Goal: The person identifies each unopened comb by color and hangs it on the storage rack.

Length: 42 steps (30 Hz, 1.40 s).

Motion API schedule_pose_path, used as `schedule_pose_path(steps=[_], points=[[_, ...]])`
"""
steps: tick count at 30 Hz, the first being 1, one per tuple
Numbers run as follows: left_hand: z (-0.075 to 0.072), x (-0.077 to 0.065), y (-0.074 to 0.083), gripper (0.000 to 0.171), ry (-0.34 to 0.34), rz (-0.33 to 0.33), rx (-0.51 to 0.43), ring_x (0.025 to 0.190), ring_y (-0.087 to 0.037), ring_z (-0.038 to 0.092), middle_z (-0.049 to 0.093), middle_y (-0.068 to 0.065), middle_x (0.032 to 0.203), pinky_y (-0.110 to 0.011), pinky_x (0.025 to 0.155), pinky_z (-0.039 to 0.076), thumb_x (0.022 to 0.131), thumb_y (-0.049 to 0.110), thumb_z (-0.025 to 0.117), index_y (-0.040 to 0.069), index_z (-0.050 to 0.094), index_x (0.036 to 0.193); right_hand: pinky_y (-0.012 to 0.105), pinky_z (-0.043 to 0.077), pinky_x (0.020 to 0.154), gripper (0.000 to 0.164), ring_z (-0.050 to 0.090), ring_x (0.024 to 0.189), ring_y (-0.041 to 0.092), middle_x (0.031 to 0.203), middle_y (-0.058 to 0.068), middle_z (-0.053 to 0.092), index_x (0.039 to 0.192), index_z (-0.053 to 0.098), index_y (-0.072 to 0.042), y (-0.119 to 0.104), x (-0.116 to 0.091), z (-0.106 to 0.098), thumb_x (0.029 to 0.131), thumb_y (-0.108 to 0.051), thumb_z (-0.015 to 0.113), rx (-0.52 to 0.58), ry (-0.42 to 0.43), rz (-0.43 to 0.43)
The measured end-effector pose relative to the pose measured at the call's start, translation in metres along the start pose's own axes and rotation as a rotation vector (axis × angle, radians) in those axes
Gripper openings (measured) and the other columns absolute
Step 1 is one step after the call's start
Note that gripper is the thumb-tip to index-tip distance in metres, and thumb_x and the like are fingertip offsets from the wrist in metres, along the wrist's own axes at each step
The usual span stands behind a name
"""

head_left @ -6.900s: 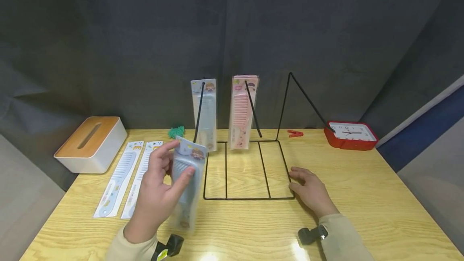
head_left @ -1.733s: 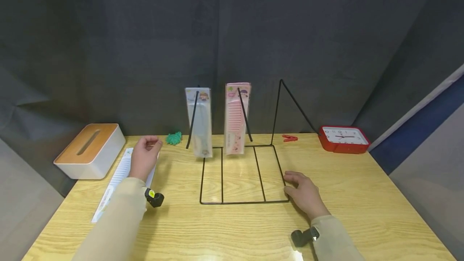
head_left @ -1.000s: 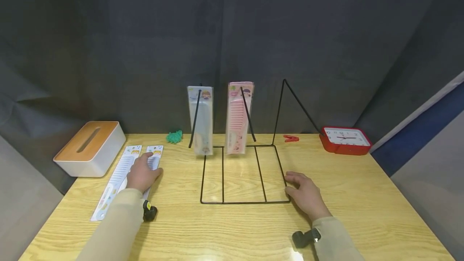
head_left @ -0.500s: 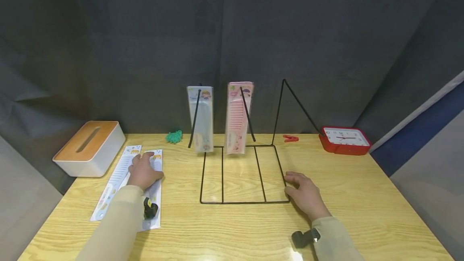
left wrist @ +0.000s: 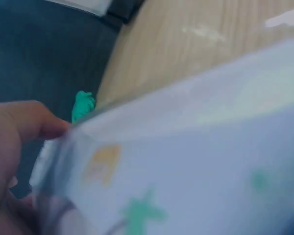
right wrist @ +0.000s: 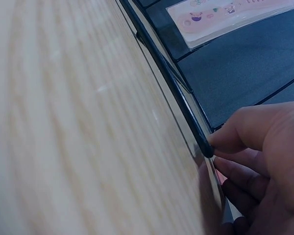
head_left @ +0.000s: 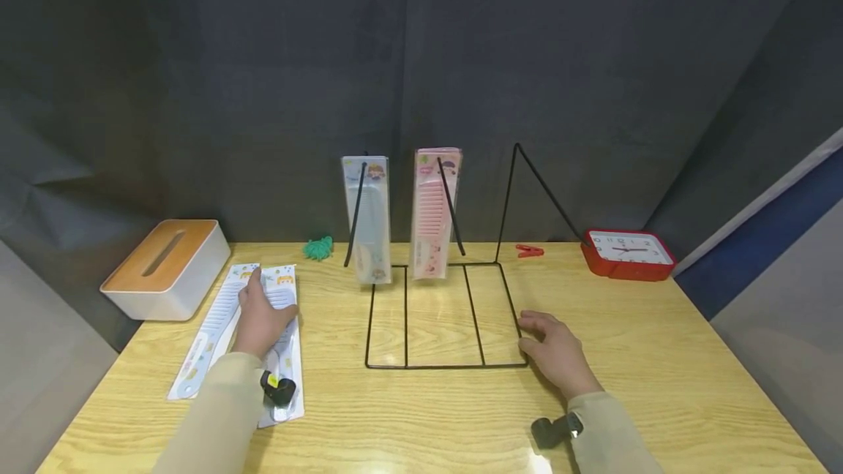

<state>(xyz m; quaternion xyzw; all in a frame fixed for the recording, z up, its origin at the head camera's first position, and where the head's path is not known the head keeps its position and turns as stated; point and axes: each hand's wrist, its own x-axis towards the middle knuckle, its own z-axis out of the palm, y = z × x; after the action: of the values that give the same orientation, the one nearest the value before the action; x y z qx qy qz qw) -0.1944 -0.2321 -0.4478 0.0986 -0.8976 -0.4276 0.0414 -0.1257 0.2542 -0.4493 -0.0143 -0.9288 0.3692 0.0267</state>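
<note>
My left hand [head_left: 259, 320] pinches a packaged blue comb [head_left: 287, 357] at the left of the table, thumb on the edge of the card in the left wrist view. Beside it, partly under my forearm, lies another packaged blue comb [head_left: 209, 342]. A black wire display rack [head_left: 454, 367] stands in the middle. Packaged light-blue combs [head_left: 374, 225] hang on its left hook, packaged pink combs [head_left: 431, 214] on its middle hook; the right hook is bare. My right hand [head_left: 560, 357] holds the rack's base frame at the right front corner, thumb and fingers at the wire in the right wrist view.
A white tissue box [head_left: 184, 287] with a wooden lid stands at the far left. Near the back edge lie a green tangled bundle [head_left: 318, 248] and a red clip [head_left: 529, 251]. A red clock [head_left: 632, 267] sits at the back right, by the right hook's tip.
Earlier my left hand held a light-blue comb pack; that hand then went left to the two combs lying there. The right-hand one has since straightened and slid nearer me. My right hand has stayed put.
</note>
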Motion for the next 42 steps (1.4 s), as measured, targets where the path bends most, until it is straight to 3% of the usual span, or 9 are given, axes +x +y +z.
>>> schedule_pose_path(steps=[4, 7, 11, 14, 18, 27, 36, 42], points=[[-0.002, -0.015, 0.010, 0.104, 0.013, 0.008, -0.164, 0.148, -0.049, 0.013, 0.008, -0.033, 0.162, -0.057, 0.121, 0.016, 0.092, 0.015, 0.067, 0.008, -0.011, 0.160, 0.060, 0.027, 0.115, 0.043, 0.038, 0.141, 0.041, 0.146, 0.015, 0.053, 0.131, 0.064, 0.001, 0.001, 0.001, 0.000, 0.091, -0.013, 0.065, -0.003, 0.003, -0.006], [-0.002, -0.028, 0.018, 0.098, 0.015, -0.010, -0.294, 0.150, -0.045, 0.012, 0.009, -0.028, 0.164, -0.053, 0.122, 0.016, 0.094, 0.015, 0.064, 0.014, -0.008, 0.161, 0.060, 0.027, 0.115, 0.043, 0.038, 0.141, 0.042, 0.146, 0.015, 0.053, 0.131, 0.064, 0.001, 0.001, 0.001, 0.001, 0.091, -0.013, 0.065, -0.001, 0.000, -0.011], [-0.002, -0.038, 0.028, 0.088, 0.008, -0.013, -0.458, 0.142, -0.037, 0.036, 0.024, -0.023, 0.162, -0.045, 0.115, 0.034, 0.096, 0.009, 0.057, 0.019, -0.001, 0.162, 0.060, 0.027, 0.115, 0.043, 0.038, 0.141, 0.042, 0.146, 0.015, 0.053, 0.131, 0.064, 0.001, 0.002, 0.002, 0.002, 0.090, -0.013, 0.065, 0.007, 0.002, -0.018], [-0.001, -0.043, 0.035, 0.082, 0.021, -0.016, -0.527, 0.122, -0.027, 0.055, 0.042, -0.018, 0.153, -0.030, 0.095, 0.048, 0.096, 0.006, 0.051, 0.021, 0.004, 0.161, 0.059, 0.027, 0.116, 0.043, 0.038, 0.141, 0.041, 0.146, 0.015, 0.053, 0.131, 0.064, 0.001, 0.003, 0.002, 0.002, 0.090, -0.013, 0.065, 0.012, 0.004, -0.018], [-0.001, -0.050, 0.041, 0.075, 0.059, -0.008, -0.541, 0.106, -0.017, 0.061, 0.052, -0.013, 0.146, -0.020, 0.078, 0.051, 0.096, 0.005, 0.049, 0.022, 0.013, 0.160, 0.059, 0.027, 0.116, 0.043, 0.039, 0.141, 0.041, 0.146, 0.015, 0.053, 0.131, 0.064, 0.001, 0.003, 0.002, 0.002, 0.090, -0.013, 0.065, 0.015, 0.004, -0.018], [-0.008, -0.061, 0.051, 0.069, 0.115, 0.055, -0.597, 0.085, -0.012, 0.064, 0.064, -0.014, 0.125, -0.021, 0.068, 0.053, 0.095, 0.000, 0.051, 0.022, 0.026, 0.154, 0.058, 0.028, 0.115, 0.042, 0.040, 0.140, 0.041, 0.145, 0.015, 0.054, 0.129, 0.065, 0.001, 0.002, 0.002, 0.003, 0.090, -0.012, 0.067, 0.022, 0.013, -0.020], [-0.015, -0.069, 0.066, 0.055, 0.133, 0.145, -0.609, 0.090, -0.013, 0.065, 0.063, -0.013, 0.125, -0.020, 0.071, 0.055, 0.098, 0.001, 0.053, 0.016, 0.028, 0.145, 0.058, 0.027, 0.116, 0.042, 0.039, 0.140, 0.041, 0.145, 0.015, 0.054, 0.131, 0.064, 0.002, 0.001, 0.000, -0.001, 0.091, -0.011, 0.066, 0.022, 0.002, -0.015], [-0.019, -0.074, 0.069, 0.042, 0.148, 0.137, -0.661, 0.093, -0.012, 0.064, 0.060, -0.009, 0.128, -0.020, 0.072, 0.054, 0.100, 0.002, 0.049, 0.016, 0.033, 0.137, 0.058, 0.028, 0.115, 0.042, 0.039, 0.140, 0.041, 0.145, 0.016, 0.054, 0.131, 0.064, 0.002, -0.001, 0.000, -0.001, 0.091, -0.011, 0.065, 0.018, -0.003, -0.022]])
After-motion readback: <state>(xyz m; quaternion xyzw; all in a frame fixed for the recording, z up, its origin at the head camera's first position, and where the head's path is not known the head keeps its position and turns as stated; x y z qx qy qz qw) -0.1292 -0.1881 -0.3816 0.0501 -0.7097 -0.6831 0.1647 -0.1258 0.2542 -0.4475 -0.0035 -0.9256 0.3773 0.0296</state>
